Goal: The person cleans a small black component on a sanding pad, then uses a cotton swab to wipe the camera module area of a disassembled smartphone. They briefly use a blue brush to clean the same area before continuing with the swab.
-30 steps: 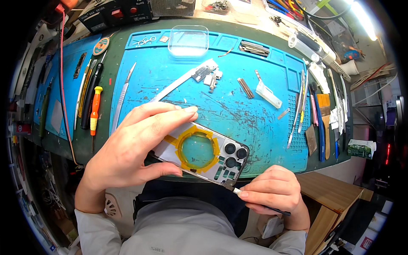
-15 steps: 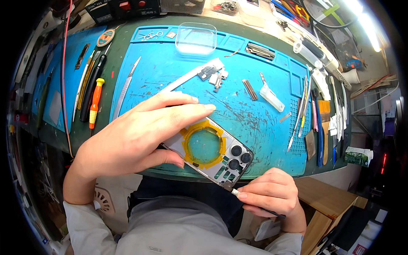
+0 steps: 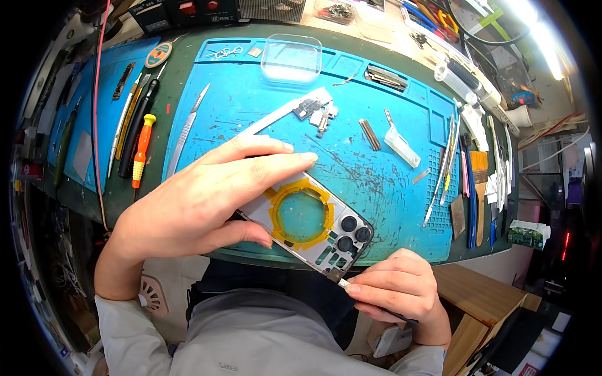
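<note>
A stripped phone frame [image 3: 318,254] lies tilted over the near edge of the blue mat, with a yellow-taped round opening and three black lens rings at its right end. My left hand [image 3: 216,197] is closed on its left part, fingers along the far edge and thumb on the near side. In my right hand [image 3: 401,285], pinched between thumb and fingers, is a slim tool [image 3: 343,283] with a silvery collar and a dark handle. Its dark end meets the frame's lower right corner; the exact kind of tip is too small to tell.
Beyond the hands, the blue mat [image 3: 263,94] bears small metal phone parts [image 3: 316,109], a scalpel-like knife [image 3: 188,128] and a clear plastic box [image 3: 291,57]. An orange screwdriver [image 3: 143,150] lies left. Tweezers and a wide brush [image 3: 479,188] lie right, above a wooden cabinet [image 3: 476,291].
My right hand and the tool have shifted slightly left along the frame's corner. The phone frame and my left hand stay nearly in place.
</note>
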`<move>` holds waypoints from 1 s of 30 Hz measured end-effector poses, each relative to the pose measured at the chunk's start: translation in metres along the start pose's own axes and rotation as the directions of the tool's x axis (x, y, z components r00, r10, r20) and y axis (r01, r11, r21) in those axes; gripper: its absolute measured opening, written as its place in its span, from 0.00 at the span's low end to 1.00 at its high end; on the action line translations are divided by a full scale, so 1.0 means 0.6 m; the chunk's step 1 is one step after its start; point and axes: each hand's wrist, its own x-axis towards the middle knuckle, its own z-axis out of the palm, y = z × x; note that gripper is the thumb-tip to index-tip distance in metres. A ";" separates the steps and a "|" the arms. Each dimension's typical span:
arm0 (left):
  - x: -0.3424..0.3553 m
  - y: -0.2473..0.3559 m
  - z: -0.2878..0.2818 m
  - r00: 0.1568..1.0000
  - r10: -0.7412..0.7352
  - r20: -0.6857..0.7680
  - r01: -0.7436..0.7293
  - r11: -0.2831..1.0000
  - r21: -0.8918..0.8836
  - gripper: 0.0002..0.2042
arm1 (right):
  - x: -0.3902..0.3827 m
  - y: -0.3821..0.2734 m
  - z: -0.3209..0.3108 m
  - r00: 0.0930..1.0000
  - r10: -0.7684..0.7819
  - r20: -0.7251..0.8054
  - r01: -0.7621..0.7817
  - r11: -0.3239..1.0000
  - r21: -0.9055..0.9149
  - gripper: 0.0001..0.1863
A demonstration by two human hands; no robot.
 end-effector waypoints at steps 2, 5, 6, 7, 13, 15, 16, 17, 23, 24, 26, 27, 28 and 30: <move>-0.001 0.000 0.001 1.000 -0.003 -0.003 0.003 1.000 0.000 0.45 | 0.002 -0.001 -0.001 1.000 0.006 0.006 -0.006 1.000 0.005 0.16; 0.000 -0.002 0.001 1.000 0.000 -0.007 0.000 1.000 -0.009 0.45 | 0.003 -0.002 -0.001 1.000 0.007 0.010 -0.007 1.000 -0.010 0.16; -0.001 -0.002 0.002 1.000 0.002 -0.008 -0.002 1.000 -0.007 0.45 | 0.003 -0.002 -0.001 1.000 0.002 0.012 -0.002 1.000 -0.018 0.16; -0.001 -0.001 0.002 1.000 0.004 -0.010 -0.004 1.000 -0.005 0.45 | 0.002 -0.002 0.000 1.000 0.000 0.011 0.000 1.000 -0.022 0.16; 0.001 0.002 0.001 1.000 0.002 -0.012 -0.002 1.000 -0.001 0.44 | 0.002 -0.003 0.005 1.000 -0.010 0.005 0.011 0.998 -0.057 0.17; 0.002 0.003 0.001 1.000 0.003 -0.008 -0.003 1.000 0.000 0.43 | 0.006 -0.004 0.006 1.000 -0.019 0.021 0.021 0.995 -0.098 0.17; 0.002 0.003 0.001 1.000 0.003 -0.004 -0.003 1.000 0.000 0.43 | 0.006 -0.005 0.006 1.000 -0.011 0.009 0.012 0.996 -0.089 0.17; 0.002 0.003 0.001 1.000 0.003 -0.001 -0.003 1.000 -0.001 0.43 | 0.005 -0.005 0.007 1.000 -0.003 -0.002 0.002 0.997 -0.079 0.17; 0.002 0.002 0.000 1.000 0.014 -0.017 -0.014 1.000 -0.015 0.42 | 0.004 -0.004 -0.001 0.998 0.055 -0.016 -0.054 0.998 0.035 0.16; 0.002 0.001 0.001 1.000 0.015 -0.020 -0.015 1.000 -0.016 0.42 | 0.006 -0.005 -0.003 0.998 0.060 -0.010 -0.060 0.997 0.039 0.16; 0.000 -0.001 0.002 1.000 0.016 -0.026 -0.016 1.000 -0.017 0.42 | 0.006 -0.011 -0.005 0.997 0.054 -0.049 -0.052 0.998 0.045 0.16; 0.001 -0.001 0.003 1.000 0.017 -0.027 -0.018 1.000 -0.022 0.42 | 0.006 -0.013 -0.005 0.996 0.052 -0.070 -0.049 0.998 0.046 0.16; 0.002 -0.001 0.003 0.999 0.018 -0.027 -0.018 0.999 -0.027 0.42 | 0.008 -0.011 -0.003 0.997 0.043 -0.071 -0.039 0.998 0.048 0.16; 0.002 -0.001 0.003 0.999 0.016 -0.029 -0.017 0.999 -0.037 0.42 | 0.012 -0.002 0.007 0.997 0.021 -0.073 -0.017 0.998 0.052 0.17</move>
